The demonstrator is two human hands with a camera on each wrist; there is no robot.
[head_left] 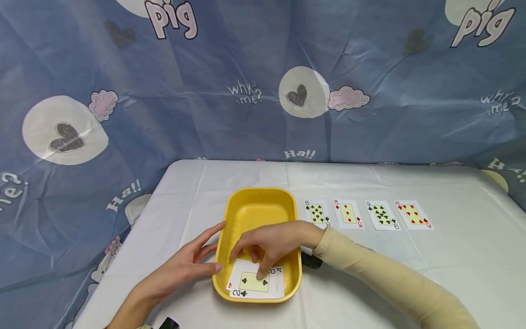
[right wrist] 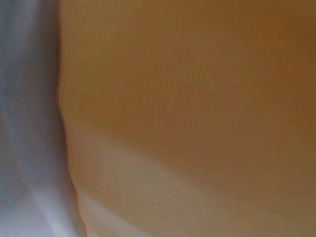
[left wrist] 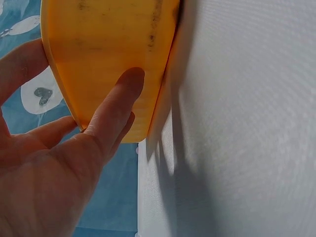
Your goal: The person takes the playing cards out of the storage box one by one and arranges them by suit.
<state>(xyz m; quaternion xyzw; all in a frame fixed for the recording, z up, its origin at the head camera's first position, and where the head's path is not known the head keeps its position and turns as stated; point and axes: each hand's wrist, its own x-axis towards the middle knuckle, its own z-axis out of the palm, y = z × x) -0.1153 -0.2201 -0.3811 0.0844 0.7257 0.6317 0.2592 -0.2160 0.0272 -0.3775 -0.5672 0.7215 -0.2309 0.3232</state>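
Cards (head_left: 249,284) lie in the tray (head_left: 259,212) under the thumb of the right hand (head_left: 274,243), lower ones mostly covered; whether its fingers pinch any is unclear. The left hand (head_left: 186,265), fingers spread, touches the tray's side.

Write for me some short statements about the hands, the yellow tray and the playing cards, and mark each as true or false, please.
1. The right hand reaches into the yellow tray. True.
2. The left hand is also inside the tray. False: it touches the tray's outer side.
3. A two of clubs lies face up in the tray. True.
4. The row of cards on the white cloth lies to the left of the tray. False: in the head view, it lies to the right.
5. In that row, the six of hearts is nearest to the tray. False: the black eight is nearest.
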